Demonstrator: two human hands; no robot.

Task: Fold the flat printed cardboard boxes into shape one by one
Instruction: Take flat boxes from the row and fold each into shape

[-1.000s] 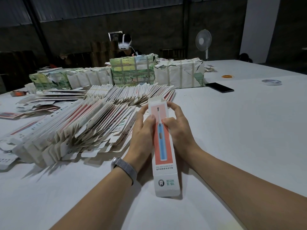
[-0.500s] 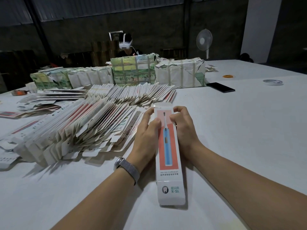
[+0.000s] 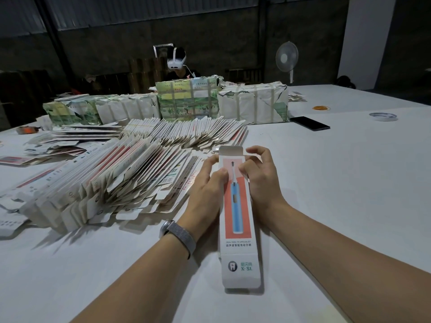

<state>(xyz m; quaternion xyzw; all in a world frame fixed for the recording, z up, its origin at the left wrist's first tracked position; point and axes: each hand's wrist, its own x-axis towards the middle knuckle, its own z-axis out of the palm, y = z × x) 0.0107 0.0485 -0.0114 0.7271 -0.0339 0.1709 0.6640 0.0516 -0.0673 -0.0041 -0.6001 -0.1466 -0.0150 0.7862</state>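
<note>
Both hands grip one long toothbrush box [image 3: 238,220] on the white table [image 3: 338,183], left hand [image 3: 205,192] and right hand [image 3: 261,178] pinching its far end, top flap open, beside the flat-box stack [image 3: 112,183].

We grip a long toothbrush box [image 3: 238,220] between our left hand [image 3: 205,197] and right hand [image 3: 261,180] above the worktop [image 3: 349,183], its far flap open, flat boxes [image 3: 112,180] fanned toward the left edge.

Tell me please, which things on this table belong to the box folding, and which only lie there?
Job:
toothbrush box, held by left hand and right hand
flat boxes fanned in rows

Lying about:
black phone
tape roll
wrapped bundles
fan
</note>
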